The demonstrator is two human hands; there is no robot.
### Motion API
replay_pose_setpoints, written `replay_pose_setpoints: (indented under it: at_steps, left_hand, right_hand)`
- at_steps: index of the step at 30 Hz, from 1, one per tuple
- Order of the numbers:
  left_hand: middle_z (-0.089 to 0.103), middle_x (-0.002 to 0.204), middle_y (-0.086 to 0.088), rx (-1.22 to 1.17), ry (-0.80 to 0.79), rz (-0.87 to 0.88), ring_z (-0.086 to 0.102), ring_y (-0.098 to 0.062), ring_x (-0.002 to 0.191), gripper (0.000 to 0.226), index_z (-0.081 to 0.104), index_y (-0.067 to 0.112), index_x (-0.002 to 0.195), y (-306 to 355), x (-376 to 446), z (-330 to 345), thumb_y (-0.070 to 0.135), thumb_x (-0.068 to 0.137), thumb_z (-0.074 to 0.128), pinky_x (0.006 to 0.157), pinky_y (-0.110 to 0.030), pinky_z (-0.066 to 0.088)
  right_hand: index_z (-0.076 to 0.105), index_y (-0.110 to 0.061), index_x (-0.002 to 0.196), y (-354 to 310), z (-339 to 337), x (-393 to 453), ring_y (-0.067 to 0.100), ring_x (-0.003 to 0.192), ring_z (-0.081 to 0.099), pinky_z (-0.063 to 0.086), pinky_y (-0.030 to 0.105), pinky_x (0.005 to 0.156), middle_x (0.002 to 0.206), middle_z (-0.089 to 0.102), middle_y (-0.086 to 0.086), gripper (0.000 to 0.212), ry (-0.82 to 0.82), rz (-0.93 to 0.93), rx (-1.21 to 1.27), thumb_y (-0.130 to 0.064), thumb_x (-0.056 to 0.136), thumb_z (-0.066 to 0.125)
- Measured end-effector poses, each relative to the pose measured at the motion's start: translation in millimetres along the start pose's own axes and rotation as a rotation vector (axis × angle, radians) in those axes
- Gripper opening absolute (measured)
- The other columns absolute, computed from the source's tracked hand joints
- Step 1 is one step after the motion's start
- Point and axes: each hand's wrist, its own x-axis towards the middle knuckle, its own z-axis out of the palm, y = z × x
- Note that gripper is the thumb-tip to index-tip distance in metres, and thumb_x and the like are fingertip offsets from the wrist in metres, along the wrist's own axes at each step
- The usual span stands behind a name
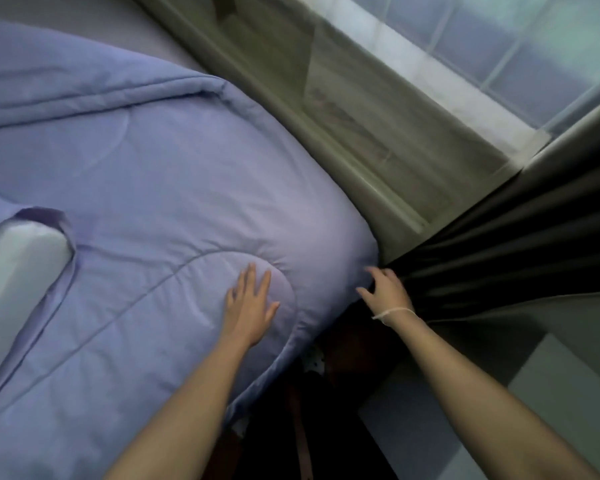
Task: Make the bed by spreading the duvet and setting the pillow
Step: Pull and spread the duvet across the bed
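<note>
Left hand [252,303] presses flat, fingers spread, on the lilac duvet [146,174] near the bed's corner; right hand [385,289], fingers apparently loosely curled, touches its edge beside a dark curtain [499,258].

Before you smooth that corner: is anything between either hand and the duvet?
Nothing visible. The left hand already lies flat on the duvet, and the right hand is at its corner edge, beside the dark curtain.

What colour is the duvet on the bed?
Light periwinkle blue, plain with stitched quilting lines: duvet, head view.
</note>
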Motion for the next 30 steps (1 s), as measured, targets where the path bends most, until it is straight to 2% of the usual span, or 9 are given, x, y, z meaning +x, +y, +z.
replay_pose_setpoints:
  at_steps: [3, 7, 10, 12, 15, 19, 24, 27, 30]
  left_hand:
    - [0.013, 0.158, -0.016, -0.009, 0.016, -0.058, 0.019, -0.035, 0.145, 0.071, 0.024, 0.019, 0.149, -5.1, -3.1, -4.2, 0.045, 0.090, 0.052, 0.109, -0.053, 0.029]
    - [0.009, 0.159, -0.017, -0.018, 0.041, -0.136, 0.015, -0.036, 0.145, 0.071, 0.020, 0.018, 0.150, -17.7, -9.5, -9.0, 0.043, 0.091, 0.050, 0.110, -0.055, 0.026]
    - [0.000, 0.160, -0.013, -0.032, -0.011, -0.225, 0.008, -0.033, 0.147, 0.071, 0.011, 0.020, 0.151, -34.2, -16.0, -10.0, 0.047, 0.093, 0.044, 0.112, -0.055, 0.021]
    - [-0.011, 0.160, -0.006, -0.024, -0.128, -0.263, 0.000, -0.031, 0.148, 0.072, 0.000, 0.025, 0.151, -45.5, -19.5, -7.5, 0.050, 0.095, 0.038, 0.114, -0.054, 0.016]
    - [-0.018, 0.159, 0.000, -0.028, -0.255, -0.231, -0.004, -0.027, 0.148, 0.074, -0.007, 0.029, 0.150, -57.9, -26.3, -5.5, 0.049, 0.095, 0.038, 0.114, -0.055, 0.017]
    - [-0.018, 0.159, 0.001, -0.054, -0.286, -0.220, -0.004, -0.024, 0.148, 0.074, -0.007, 0.030, 0.150, -56.8, -35.7, -2.9, 0.044, 0.095, 0.041, 0.114, -0.054, 0.016]
    - [-0.010, 0.160, -0.003, -0.141, -0.243, -0.289, 0.000, -0.026, 0.148, 0.072, -0.002, 0.026, 0.151, -48.5, -63.7, 1.0, 0.040, 0.096, 0.042, 0.116, -0.051, 0.016]
    - [-0.005, 0.161, -0.005, -0.197, -0.170, -0.390, 0.004, -0.029, 0.148, 0.072, 0.000, 0.026, 0.151, -61.5, -90.3, 3.8, 0.042, 0.095, 0.043, 0.114, -0.052, 0.021]
    - [-0.008, 0.160, -0.007, -0.252, -0.108, -0.515, 0.003, -0.030, 0.148, 0.072, -0.002, 0.026, 0.151, -89.7, -125.0, 4.8, 0.042, 0.095, 0.041, 0.115, -0.051, 0.020]
  right_hand:
    - [0.032, -0.027, 0.145, -45.5, 7.7, 15.1, 0.038, 0.134, 0.034, 0.036, 0.042, 0.108, 0.148, 0.027, 0.020, 0.069, 0.010, -0.134, 0.025, -0.034, 0.085, 0.065]
    - [0.002, -0.048, 0.145, -96.5, 22.5, 24.3, 0.039, 0.145, 0.006, 0.033, 0.053, 0.109, 0.158, -0.013, 0.011, 0.084, -0.071, -0.403, -0.252, -0.034, 0.087, 0.060]
    - [-0.005, -0.049, 0.144, -104.6, 34.0, 31.0, 0.037, 0.145, -0.015, 0.017, 0.065, 0.109, 0.156, -0.025, 0.003, 0.081, -0.226, -0.419, -0.412, -0.039, 0.090, 0.054]
    - [-0.012, -0.049, 0.143, -98.6, 37.9, 31.6, 0.034, 0.144, -0.020, 0.012, 0.069, 0.108, 0.155, -0.028, 0.001, 0.082, -0.234, -0.390, -0.455, -0.042, 0.091, 0.050]
    - [-0.018, -0.049, 0.141, -92.5, 38.8, 33.1, 0.031, 0.145, -0.020, 0.007, 0.068, 0.109, 0.155, -0.029, -0.002, 0.084, -0.225, -0.366, -0.488, -0.046, 0.090, 0.048]
    - [-0.020, -0.046, 0.142, -97.5, 37.1, 32.0, 0.033, 0.144, -0.019, 0.004, 0.063, 0.113, 0.154, -0.032, 0.000, 0.086, -0.255, -0.320, -0.507, -0.044, 0.091, 0.048]
    - [-0.020, -0.038, 0.145, -111.8, 43.3, 22.3, 0.044, 0.143, -0.012, 0.005, 0.056, 0.117, 0.153, -0.032, 0.008, 0.084, -0.269, -0.215, -0.515, -0.037, 0.092, 0.046]
    - [-0.011, -0.032, 0.148, -124.1, 47.0, 12.6, 0.045, 0.143, 0.004, 0.012, 0.051, 0.117, 0.156, -0.022, 0.016, 0.081, -0.241, -0.157, -0.474, -0.040, 0.091, 0.045]
    - [0.000, -0.028, 0.150, -139.4, 55.4, -3.9, 0.042, 0.142, 0.013, 0.018, 0.049, 0.116, 0.157, -0.009, 0.020, 0.075, -0.204, -0.200, -0.492, -0.041, 0.091, 0.045]
